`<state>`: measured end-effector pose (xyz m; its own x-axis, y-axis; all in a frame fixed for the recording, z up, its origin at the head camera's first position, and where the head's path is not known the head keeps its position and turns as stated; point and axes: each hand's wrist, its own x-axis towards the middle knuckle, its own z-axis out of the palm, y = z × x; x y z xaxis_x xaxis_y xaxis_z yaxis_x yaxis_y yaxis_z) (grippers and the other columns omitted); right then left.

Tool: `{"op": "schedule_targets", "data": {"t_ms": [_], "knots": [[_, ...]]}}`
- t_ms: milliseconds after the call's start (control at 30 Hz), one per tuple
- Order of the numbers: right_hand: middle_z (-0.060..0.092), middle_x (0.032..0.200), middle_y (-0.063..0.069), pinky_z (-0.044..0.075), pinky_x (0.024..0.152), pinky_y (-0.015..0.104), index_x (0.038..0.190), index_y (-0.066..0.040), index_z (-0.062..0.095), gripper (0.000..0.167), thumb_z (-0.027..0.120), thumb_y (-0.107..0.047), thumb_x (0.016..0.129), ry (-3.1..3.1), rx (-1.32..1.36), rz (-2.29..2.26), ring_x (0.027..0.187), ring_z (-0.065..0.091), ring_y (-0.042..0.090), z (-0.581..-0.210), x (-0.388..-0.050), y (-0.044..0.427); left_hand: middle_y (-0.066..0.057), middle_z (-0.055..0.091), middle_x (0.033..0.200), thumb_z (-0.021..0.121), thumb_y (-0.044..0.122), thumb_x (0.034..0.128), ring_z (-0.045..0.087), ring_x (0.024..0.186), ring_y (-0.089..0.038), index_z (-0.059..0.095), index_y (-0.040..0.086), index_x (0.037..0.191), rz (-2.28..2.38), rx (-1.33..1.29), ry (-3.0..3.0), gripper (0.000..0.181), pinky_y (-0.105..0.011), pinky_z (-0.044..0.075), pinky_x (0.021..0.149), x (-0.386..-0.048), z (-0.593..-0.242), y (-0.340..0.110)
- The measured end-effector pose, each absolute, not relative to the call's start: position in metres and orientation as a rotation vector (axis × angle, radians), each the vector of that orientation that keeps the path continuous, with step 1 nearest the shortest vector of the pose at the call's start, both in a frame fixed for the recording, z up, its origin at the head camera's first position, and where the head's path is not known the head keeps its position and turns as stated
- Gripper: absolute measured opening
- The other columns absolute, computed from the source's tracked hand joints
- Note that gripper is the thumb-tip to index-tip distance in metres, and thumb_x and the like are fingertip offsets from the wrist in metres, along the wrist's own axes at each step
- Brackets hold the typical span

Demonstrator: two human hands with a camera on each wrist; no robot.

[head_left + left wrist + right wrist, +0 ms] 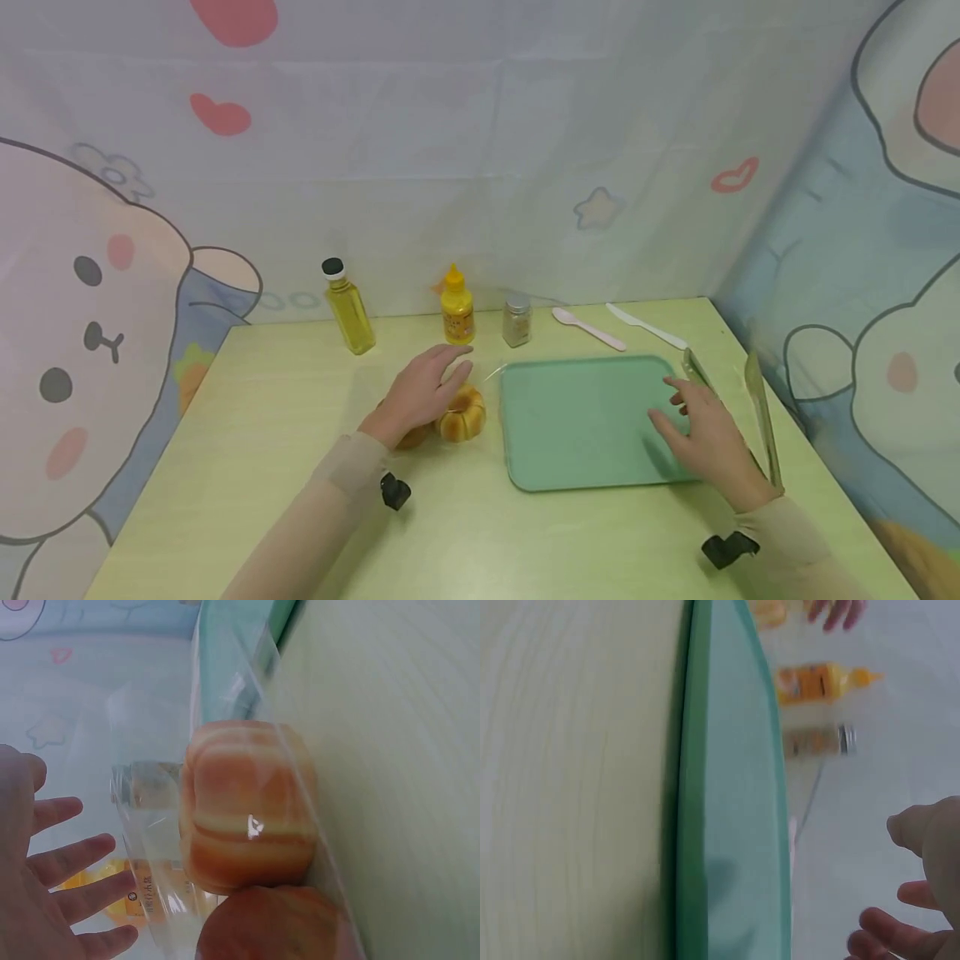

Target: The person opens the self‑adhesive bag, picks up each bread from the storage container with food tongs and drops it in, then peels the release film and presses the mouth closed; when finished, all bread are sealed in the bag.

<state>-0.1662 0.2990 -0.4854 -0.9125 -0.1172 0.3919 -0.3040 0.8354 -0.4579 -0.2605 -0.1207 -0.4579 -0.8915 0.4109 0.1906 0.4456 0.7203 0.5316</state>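
Left hand (420, 392) hovers above the bagged buns (461, 417) at the tray's (585, 425) nine o'clock; right hand (708, 437) hangs near its three o'clock edge. Fingers are loosely spread, gripping nothing. Probably reaching for the buns; lifting calls for pinching the bag (150, 825).

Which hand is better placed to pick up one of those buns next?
Probably the left hand: it is right by the buns and looks empty. The right hand looks empty too, but it is over by the right end of the green tray, farther away.
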Motion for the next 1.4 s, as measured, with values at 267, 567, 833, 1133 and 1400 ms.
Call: {"op": "schedule_targets", "data": {"t_ms": [267,567,833,1133,1400], "knots": [[0.069,0.101,0.002,0.057,0.072,0.035,0.144,0.0,0.056,0.05,0.072,-0.02,0.101,-2.723,0.569,0.963,0.089,0.069,0.017,-0.492,-0.168,0.232,-0.01,0.058,0.151,0.052,0.039,0.1107,0.052,0.142,-0.032,0.059,0.012,0.147,-0.861,-0.861,-2.941,0.047,-0.051,0.041,0.119,-0.272,-0.459,-0.108],[0.07,0.098,-0.005,0.057,0.072,0.026,0.146,-0.004,0.054,0.051,0.068,-0.029,0.104,-2.784,0.774,1.313,0.083,0.068,0.006,-0.49,-0.164,0.167,-0.01,0.062,0.146,0.052,0.04,0.1106,0.056,0.137,-0.032,0.064,0.011,0.142,-0.715,-0.948,-2.98,0.044,-0.053,0.042,0.117,-0.285,-0.461,-0.091],[0.075,0.102,0.002,0.057,0.071,0.029,0.157,-0.002,0.041,0.063,0.064,-0.029,0.106,-2.859,0.781,1.663,0.082,0.072,0.013,-0.489,-0.163,0.134,-0.011,0.056,0.152,0.048,0.043,0.1118,0.049,0.144,-0.036,0.064,0.015,0.144,-0.658,-0.854,-3.126,0.046,-0.077,0.024,0.117,-0.291,-0.462,-0.081],[0.076,0.119,0.015,0.059,0.071,0.033,0.169,-0.008,0.004,0.094,0.067,-0.032,0.105,-2.823,0.53,2.334,0.085,0.076,0.022,-0.493,-0.162,0.108,-0.008,0.061,0.148,0.052,0.039,0.1104,0.05,0.143,-0.033,0.069,0.018,0.139,-0.642,-0.905,-3.189,0.04,-0.082,0.02,0.115,-0.303,-0.473,-0.081],[0.064,0.14,0.025,0.061,0.075,0.032,0.164,0.008,0.013,0.085,0.062,-0.032,0.107,-2.744,0.335,2.476,0.088,0.077,0.022,-0.502,-0.162,0.09,-0.008,0.066,0.137,0.06,0.028,0.1059,0.054,0.138,-0.032,0.074,0.013,0.13,-0.674,-0.899,-3.203,0.032,-0.08,0.02,0.116,-0.307,-0.477,-0.081]]}}
